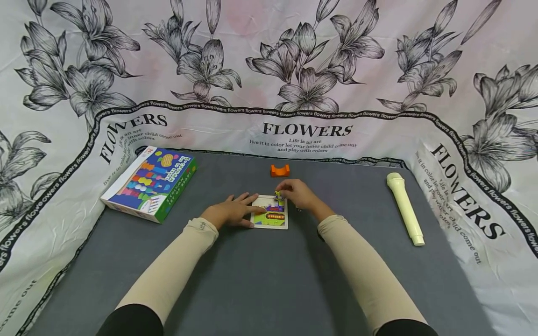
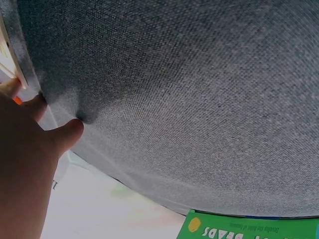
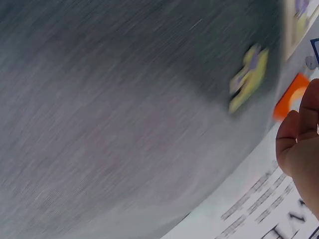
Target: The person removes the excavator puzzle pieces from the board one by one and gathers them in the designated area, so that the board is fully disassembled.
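A small jigsaw puzzle board (image 1: 270, 224) with a white frame and a bright green, yellow and purple picture lies on the grey table. My left hand (image 1: 230, 212) rests at its left side with fingers spread, one of them reaching over the picture. At the top right of the board my right hand (image 1: 297, 193) pinches a small yellow-green puzzle piece (image 1: 278, 196) between thumb and fingers. In the right wrist view, another yellow and purple puzzle piece (image 3: 249, 77), blurred, lies on the table beside the board; the right hand and wrist mostly hide it in the head view.
An orange notched block (image 1: 279, 171) sits just beyond the board. To the left is a blue and green boxed bead game (image 1: 151, 182). A cream-coloured tube with a wider head (image 1: 405, 208) lies at the right. Flower-printed cloth (image 1: 311, 135) borders the table's back and sides.
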`<action>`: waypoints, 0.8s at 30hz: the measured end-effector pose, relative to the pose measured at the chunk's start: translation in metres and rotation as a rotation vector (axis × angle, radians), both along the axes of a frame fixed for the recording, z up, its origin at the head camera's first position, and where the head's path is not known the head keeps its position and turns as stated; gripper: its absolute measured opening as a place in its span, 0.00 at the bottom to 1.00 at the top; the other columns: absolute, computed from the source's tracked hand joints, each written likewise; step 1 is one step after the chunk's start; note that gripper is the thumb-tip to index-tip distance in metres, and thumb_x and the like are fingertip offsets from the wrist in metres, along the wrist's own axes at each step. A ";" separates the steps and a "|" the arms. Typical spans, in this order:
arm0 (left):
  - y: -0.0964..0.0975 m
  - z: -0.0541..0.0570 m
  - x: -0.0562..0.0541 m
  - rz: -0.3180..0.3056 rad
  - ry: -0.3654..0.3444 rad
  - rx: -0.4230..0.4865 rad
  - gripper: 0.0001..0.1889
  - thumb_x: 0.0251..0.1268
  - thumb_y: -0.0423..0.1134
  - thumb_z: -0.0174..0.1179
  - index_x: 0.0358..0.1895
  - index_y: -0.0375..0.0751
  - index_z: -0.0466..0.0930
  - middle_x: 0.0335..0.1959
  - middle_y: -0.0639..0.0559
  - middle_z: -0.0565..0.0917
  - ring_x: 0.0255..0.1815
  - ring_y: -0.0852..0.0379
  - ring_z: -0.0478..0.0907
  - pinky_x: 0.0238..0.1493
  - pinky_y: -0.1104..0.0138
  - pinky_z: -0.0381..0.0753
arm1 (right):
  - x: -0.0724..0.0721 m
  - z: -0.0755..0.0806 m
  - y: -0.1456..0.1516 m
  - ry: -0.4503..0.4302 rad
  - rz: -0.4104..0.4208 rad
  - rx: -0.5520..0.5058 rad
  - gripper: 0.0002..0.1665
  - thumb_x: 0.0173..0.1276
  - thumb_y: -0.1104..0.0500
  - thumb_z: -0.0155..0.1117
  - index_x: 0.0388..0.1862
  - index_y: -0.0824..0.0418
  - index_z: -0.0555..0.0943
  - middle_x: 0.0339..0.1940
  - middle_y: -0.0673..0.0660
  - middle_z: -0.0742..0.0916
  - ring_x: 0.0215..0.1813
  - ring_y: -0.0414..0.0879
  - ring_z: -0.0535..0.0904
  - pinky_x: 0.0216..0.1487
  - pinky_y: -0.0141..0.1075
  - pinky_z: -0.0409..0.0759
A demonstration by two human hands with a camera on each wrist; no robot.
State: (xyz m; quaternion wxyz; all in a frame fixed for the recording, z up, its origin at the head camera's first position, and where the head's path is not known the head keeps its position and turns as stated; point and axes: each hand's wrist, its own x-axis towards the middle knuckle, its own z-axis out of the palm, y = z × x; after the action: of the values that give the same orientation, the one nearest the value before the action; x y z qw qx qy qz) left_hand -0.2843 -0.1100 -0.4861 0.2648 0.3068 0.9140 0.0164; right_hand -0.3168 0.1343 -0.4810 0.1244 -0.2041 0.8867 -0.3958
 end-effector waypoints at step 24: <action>-0.001 0.009 0.005 -0.025 -0.019 0.089 0.33 0.69 0.56 0.56 0.75 0.65 0.57 0.80 0.47 0.41 0.79 0.39 0.37 0.72 0.37 0.42 | 0.013 -0.018 0.093 -0.025 -0.078 0.110 0.13 0.74 0.66 0.53 0.49 0.70 0.83 0.49 0.66 0.85 0.46 0.53 0.79 0.46 0.42 0.74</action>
State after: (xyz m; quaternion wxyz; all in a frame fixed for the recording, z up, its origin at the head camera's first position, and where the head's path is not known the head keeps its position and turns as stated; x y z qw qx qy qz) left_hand -0.2798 -0.1108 -0.4770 0.2598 0.3297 0.9059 0.0565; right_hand -0.3037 0.2271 -0.4993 0.1309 -0.1573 0.9127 -0.3537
